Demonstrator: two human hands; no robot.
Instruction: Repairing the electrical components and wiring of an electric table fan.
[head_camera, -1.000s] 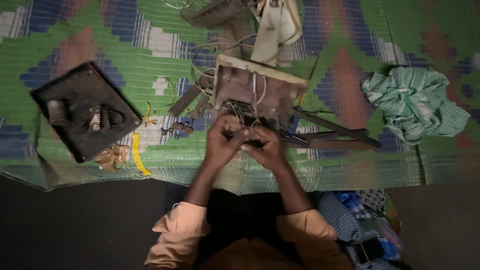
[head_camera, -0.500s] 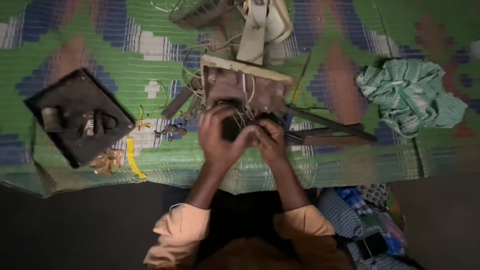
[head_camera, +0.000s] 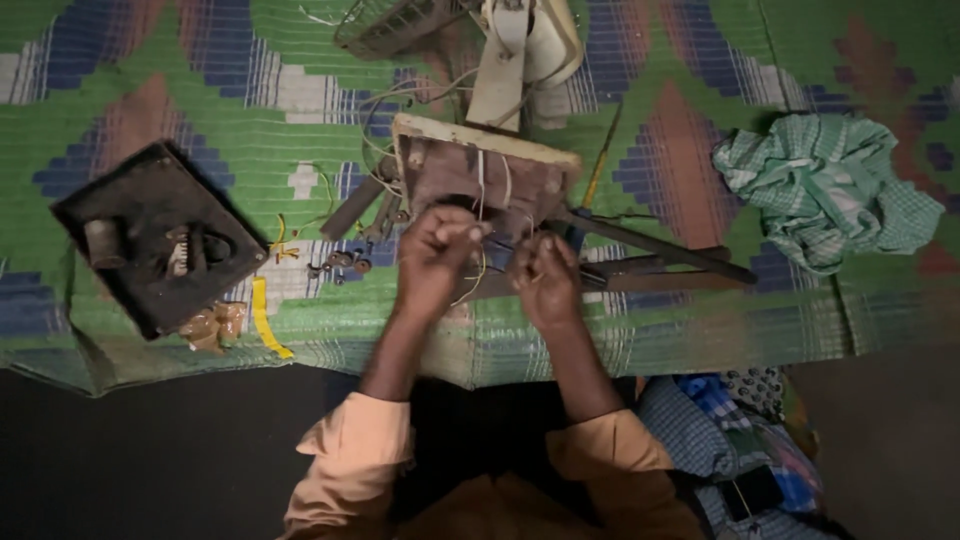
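Head view: a person seated at a green patterned mat (head_camera: 700, 330) works thin wires (head_camera: 478, 262) trailing from an opened, brown-backed appliance casing (head_camera: 470, 175) lying on the mat just ahead. The left hand (head_camera: 435, 255) is fisted, its grip closed on the wires; the right hand (head_camera: 545, 280) pinches another strand beside it, close under the casing's near edge. The step in hand appears to be sorting or joining wire ends, which calls for steady, fine finger work. A dark metal plate (head_camera: 150, 235) lies left, a checked cloth (head_camera: 825, 190) right.
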